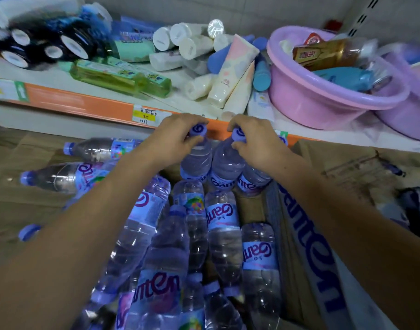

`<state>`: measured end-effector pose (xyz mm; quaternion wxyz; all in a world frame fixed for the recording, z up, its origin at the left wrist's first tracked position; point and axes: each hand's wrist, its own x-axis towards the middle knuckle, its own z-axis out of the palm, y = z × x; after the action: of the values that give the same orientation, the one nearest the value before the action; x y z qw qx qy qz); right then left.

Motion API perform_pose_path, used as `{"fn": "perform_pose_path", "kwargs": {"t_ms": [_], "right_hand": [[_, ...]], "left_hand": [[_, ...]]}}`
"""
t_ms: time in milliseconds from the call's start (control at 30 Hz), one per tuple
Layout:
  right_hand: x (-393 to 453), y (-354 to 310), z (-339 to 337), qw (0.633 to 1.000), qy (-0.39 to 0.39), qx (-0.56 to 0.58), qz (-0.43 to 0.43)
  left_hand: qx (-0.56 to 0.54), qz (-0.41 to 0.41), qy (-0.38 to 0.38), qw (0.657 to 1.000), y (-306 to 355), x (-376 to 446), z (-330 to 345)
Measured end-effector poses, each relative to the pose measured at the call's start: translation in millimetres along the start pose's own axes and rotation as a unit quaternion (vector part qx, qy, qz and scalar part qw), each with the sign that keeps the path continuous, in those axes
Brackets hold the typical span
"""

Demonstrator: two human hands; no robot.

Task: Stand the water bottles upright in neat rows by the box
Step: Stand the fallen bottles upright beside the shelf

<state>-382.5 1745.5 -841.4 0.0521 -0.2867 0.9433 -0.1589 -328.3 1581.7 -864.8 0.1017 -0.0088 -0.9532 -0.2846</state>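
**Both hands on bottle caps at the far end of the box**

The left hand [178, 136] closes its fingers [192, 139] around the purple cap of an upright water bottle [196, 160], thumb and forefinger pinching the cap from either side. The right hand [256, 139] does likewise with a second upright bottle [226, 163] just beside the first, its fingers curled round the cap and neck. The two bottles stand touching, shoulder to shoulder, at the far end of an open cardboard box [306, 234], close under the orange edge of a store shelf [85, 103]. A third upright bottle [254, 179] leans in against the second, on its right.

Nearer the camera, the box holds a heap of bottles lying on their sides [223, 220], packed close and overlapping, purple labels facing up. To the left of the box, two more bottles [61, 177] lie flat on brown cardboard, caps pointing left, and a further cap [29, 232] shows beneath the left forearm.

On the shelf above sit a pink plastic basin [311, 98] filled with mixed goods, a loose pile of white and pastel tubes [230, 77], a green boxed item [123, 79] and dark bottles with white caps [49, 44]. A yellow price tag [144, 115] hangs on the shelf edge, just left of the left hand.
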Motion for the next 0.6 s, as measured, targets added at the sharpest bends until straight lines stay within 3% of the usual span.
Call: {"fn": "perform_pose_path", "kwargs": {"t_ms": [300, 433, 500, 600], "right_hand": [[-6.2, 4.9, 6.5, 0.998, 0.036, -0.030, -0.037], [-6.0, 9.8, 4.4, 0.999, 0.031, -0.014, -0.039], [-14.9, 8.8, 3.1, 0.998, 0.050, 0.009, -0.033], [-49.3, 5.9, 5.5, 0.997, 0.079, 0.001, -0.010]], "left_hand": [[0.052, 0.034, -0.024, 0.998, 1.0, 3.7, 9.7], [0.052, 0.000, -0.046, 0.998, 7.8, -7.0, 10.1], [0.073, -0.006, -0.004, 0.997, 14.9, -22.5, 15.9], [0.141, 0.085, 0.061, 0.985, 26.3, -55.2, 38.1]]}}
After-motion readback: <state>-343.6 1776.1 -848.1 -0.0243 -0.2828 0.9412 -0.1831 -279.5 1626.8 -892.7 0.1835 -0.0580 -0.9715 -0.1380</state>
